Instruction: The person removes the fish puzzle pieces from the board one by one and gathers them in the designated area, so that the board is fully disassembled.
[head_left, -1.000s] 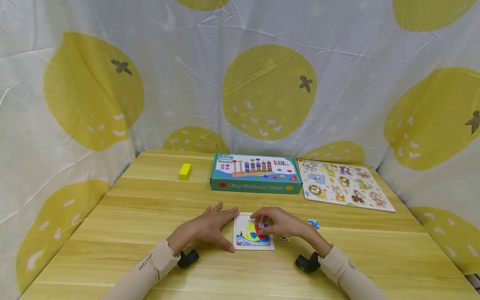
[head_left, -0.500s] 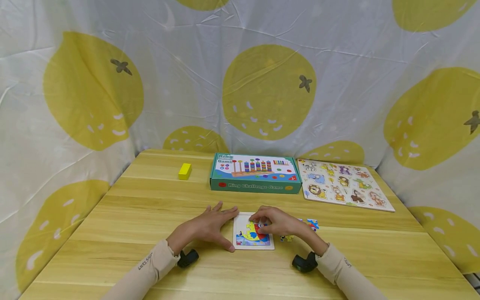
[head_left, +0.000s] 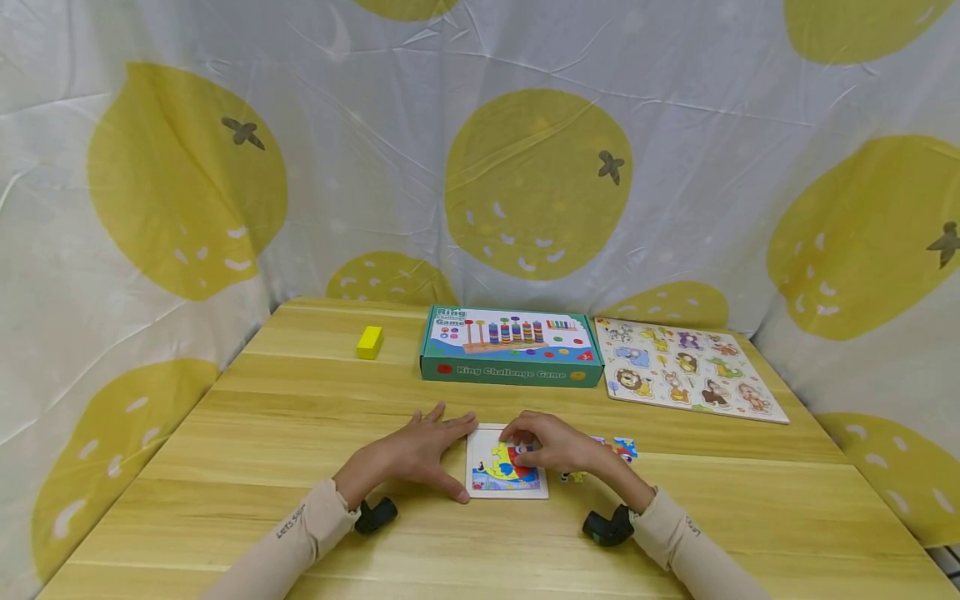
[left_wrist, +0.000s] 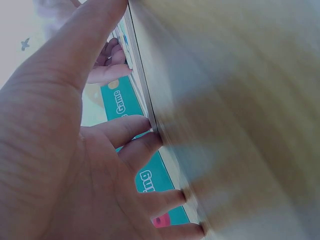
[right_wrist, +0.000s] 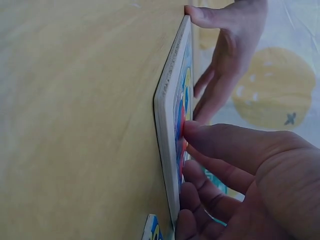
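A small square jigsaw board [head_left: 486, 438] lies on the table, its picture partly filled with yellow, red and blue pieces. My left hand [head_left: 415, 451] is spread beside its left edge; in the left wrist view, the thumb and fingertips reach the board's side and the tabletop. Over the picture, my right hand [head_left: 558, 442] bends its thumb and fingers around a red puzzle piece [head_left: 516, 455]. The right wrist view shows the thumb [right_wrist: 197, 134] on the red surface, with the other fingers curled close to the board. Part of the picture is hidden under this hand.
Several loose puzzle pieces [head_left: 624, 447] lie right of the board, partly behind the right wrist. Farther back stand a green Ring Challenge Game box [head_left: 513, 372], a yellow block [head_left: 369, 342] and an animal puzzle board [head_left: 660, 361]. A lemon-patterned curtain [head_left: 375, 167] surrounds the table.
My right hand has shifted slightly left, its fingers bending a little more over the red piece. More of the loose pieces shows beside the wrist. The left hand and board have stayed in place.
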